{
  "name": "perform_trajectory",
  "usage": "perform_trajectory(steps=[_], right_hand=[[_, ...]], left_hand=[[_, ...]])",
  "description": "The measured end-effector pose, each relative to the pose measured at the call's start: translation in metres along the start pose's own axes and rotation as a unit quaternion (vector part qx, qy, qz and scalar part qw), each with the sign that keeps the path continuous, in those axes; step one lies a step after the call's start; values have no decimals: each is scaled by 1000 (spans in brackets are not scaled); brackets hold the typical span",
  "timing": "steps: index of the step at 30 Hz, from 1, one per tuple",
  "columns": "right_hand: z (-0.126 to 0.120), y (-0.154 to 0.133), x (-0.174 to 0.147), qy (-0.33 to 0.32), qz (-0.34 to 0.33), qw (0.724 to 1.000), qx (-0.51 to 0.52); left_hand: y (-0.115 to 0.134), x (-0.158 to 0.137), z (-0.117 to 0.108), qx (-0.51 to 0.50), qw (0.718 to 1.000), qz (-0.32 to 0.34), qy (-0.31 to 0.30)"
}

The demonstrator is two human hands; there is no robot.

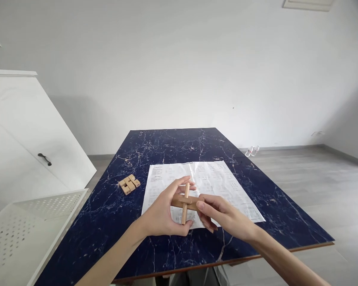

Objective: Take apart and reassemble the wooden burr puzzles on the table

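Wooden cross (185, 201), lower centre of frame, above paper (223, 182). Left hand (167, 210): grip curved widely round cross, holding it. Right hand (223, 210): grip pinching cross's right end. Wooden blocks (130, 184) left of centre.

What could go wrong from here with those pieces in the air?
The crossed wooden pieces are held above the sheet between the left hand and right hand; if either grip loosens, they might slip and drop.
The sheet lies loose and creased under the hands, so a brush could shift it.
The wooden blocks sit near the table's left edge; a stray left-arm sweep might knock them off.
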State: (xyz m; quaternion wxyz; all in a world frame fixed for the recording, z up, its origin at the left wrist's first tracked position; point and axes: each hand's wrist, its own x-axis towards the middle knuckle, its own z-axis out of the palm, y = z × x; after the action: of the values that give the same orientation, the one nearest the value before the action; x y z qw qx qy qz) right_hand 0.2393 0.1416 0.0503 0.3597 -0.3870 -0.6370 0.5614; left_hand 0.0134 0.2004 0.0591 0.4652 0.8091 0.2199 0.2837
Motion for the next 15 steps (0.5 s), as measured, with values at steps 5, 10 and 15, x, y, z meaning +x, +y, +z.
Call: perform_trajectory(steps=[5, 10, 15], right_hand=[[-8, 26, 25, 141, -87, 970, -178], [-12, 51, 54, 258, -307, 810, -427], [-19, 61, 73, 211, -289, 846, -395]], left_hand=[[-28, 17, -8, 77, 996, -20, 47], [-48, 31, -15, 285, 954, -10, 90], [-54, 29, -26, 346, 934, 24, 88]])
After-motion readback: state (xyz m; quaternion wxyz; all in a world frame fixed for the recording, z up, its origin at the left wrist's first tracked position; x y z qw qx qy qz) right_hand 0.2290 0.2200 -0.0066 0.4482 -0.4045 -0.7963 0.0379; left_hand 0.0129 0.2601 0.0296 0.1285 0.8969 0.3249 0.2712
